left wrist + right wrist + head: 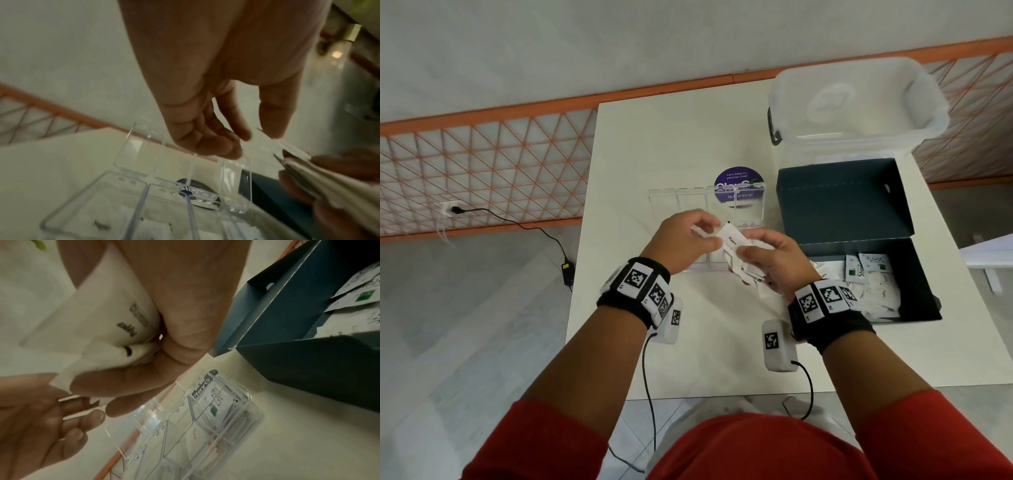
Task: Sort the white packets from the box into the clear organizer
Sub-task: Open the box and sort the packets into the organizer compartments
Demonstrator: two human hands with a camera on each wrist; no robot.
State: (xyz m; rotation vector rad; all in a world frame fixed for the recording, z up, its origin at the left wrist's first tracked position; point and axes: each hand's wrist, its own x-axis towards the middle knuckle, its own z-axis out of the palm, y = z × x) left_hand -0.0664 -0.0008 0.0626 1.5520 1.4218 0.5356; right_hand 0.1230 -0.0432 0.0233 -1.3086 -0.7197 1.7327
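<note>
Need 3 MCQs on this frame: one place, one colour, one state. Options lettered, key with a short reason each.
1. Where is the box relative to the organizer?
A. on its right
B. on its left
C. stacked on top

2. What colour is the box?
A. red
B. dark blue
C. yellow

3. What is the right hand doing?
A. resting flat on the table
B. hanging empty
C. gripping a bunch of packets

Key: 1 A, the head view shows it on the organizer's right. 2 B, lid and walls are dark blue. 3 C, right wrist view shows fingers curled round packets.
</note>
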